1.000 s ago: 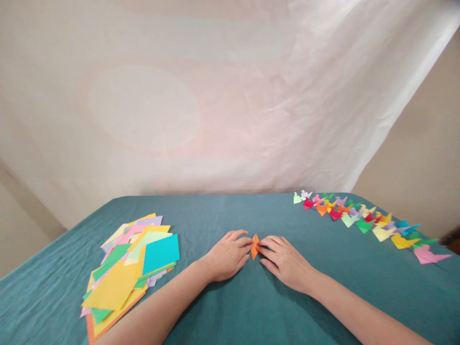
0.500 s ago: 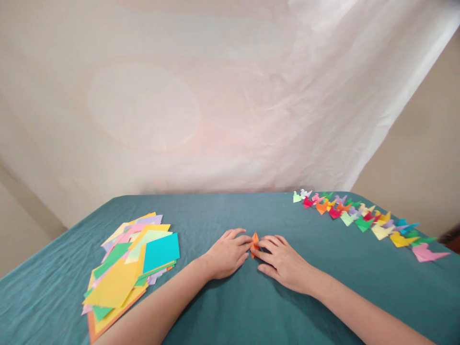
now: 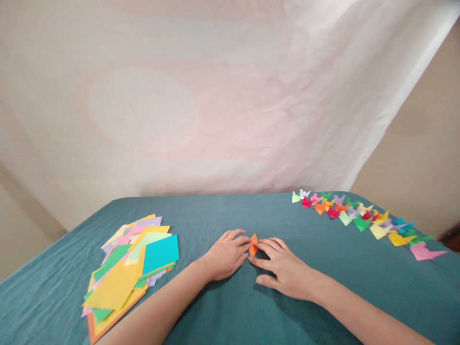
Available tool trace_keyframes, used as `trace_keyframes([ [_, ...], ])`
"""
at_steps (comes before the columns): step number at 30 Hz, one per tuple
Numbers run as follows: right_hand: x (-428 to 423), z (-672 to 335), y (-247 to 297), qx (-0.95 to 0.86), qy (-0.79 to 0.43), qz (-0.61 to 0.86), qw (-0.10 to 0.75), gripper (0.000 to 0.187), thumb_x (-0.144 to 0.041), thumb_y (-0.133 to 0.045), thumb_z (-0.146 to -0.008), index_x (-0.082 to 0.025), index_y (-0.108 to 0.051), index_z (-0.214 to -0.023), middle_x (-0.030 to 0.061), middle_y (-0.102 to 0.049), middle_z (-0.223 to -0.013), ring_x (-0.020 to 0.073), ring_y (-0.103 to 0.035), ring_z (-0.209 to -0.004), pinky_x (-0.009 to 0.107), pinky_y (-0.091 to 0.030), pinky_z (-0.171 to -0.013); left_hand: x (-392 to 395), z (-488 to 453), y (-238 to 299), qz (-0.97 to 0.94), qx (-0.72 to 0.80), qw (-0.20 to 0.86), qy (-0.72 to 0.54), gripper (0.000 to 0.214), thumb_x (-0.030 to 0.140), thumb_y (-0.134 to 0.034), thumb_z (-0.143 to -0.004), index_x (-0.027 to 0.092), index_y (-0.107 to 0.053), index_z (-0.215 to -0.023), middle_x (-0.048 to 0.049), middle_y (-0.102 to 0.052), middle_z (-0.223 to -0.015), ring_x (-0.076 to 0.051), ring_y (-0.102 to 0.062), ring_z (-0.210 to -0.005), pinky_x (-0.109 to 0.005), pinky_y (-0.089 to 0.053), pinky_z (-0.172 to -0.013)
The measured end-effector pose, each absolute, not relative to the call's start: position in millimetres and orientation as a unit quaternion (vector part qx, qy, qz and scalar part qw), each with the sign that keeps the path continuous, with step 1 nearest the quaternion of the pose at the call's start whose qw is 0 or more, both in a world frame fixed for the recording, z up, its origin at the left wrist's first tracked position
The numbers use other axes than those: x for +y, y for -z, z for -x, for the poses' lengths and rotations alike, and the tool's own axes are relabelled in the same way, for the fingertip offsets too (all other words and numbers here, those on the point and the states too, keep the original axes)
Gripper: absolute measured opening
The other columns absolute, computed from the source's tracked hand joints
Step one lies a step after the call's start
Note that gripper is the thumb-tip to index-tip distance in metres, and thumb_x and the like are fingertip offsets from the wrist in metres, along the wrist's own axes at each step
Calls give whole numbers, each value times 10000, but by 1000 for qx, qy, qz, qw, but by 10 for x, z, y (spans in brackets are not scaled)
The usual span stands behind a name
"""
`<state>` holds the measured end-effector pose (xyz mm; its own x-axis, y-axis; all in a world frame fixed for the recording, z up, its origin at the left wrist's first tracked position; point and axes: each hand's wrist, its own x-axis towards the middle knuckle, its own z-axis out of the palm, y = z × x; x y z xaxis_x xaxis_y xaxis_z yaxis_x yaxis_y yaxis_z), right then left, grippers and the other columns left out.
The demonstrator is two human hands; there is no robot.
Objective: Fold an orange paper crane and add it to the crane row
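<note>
A small orange folded paper (image 3: 253,247), diamond-shaped with a pointed top and a centre seam, lies flat on the cloth between my hands. My left hand (image 3: 227,254) has its curled fingertips on the paper's left edge, thumb tucked close below, holding it against the table. From the other side, my right hand (image 3: 283,266) touches it with spread fingers. Its index fingertip rests by the lower point and its middle finger at the upper right edge. The right thumb stays apart on the cloth. Fingertips cover part of the paper's edges.
On the left lies a loose pile of coloured paper sheets (image 3: 111,282), with a turquoise sheet (image 3: 161,254) on top. Rows of small folded paper birds (image 3: 381,231) stand along the right. A teal cloth (image 3: 230,211) covers the table, and a pale sheet (image 3: 223,96) hangs behind.
My right index finger has slid down and left to the paper's lower point, and the right thumb has spread away. More of the orange paper shows. My left hand stays nearly still.
</note>
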<state>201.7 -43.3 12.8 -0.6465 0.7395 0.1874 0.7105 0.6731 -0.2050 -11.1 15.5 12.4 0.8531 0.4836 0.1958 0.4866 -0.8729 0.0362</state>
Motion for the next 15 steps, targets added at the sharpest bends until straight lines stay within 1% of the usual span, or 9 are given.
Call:
trace_keyframes([
  [7, -449, -2037, -116, -906, -70, 399, 124, 431, -536, -440, -862, -304, -553, -1208, 97, -445, -1338, 257, -352, -1230, 479, -205, -1007, 156, 109, -136, 959, -262, 9, 107, 293, 258, -384, -922, 242, -531, -1174, -23, -536, -1209, -217, -327, -1252, -383, -257, -1037],
  [12, -457, -2022, -126, -904, -73, 400, 130, 434, -529, -466, -853, -295, -556, -1207, 106, -462, -1322, 255, -355, -1233, 472, -212, -1006, 177, 83, -155, 959, -262, 13, 104, 285, 246, -389, -913, 238, -561, -1140, -38, -575, -1157, -235, -341, -1251, -410, -258, -1018],
  [15, -455, -2018, -120, -903, -74, 401, 138, 415, -520, -475, -853, -297, -570, -1190, 98, -480, -1304, 246, -368, -1224, 458, -225, -1003, 184, 77, -142, 958, -267, 14, 104, 284, 244, -395, -910, 238, -560, -1141, -29, -582, -1153, -230, -349, -1249, -401, -261, -1017],
])
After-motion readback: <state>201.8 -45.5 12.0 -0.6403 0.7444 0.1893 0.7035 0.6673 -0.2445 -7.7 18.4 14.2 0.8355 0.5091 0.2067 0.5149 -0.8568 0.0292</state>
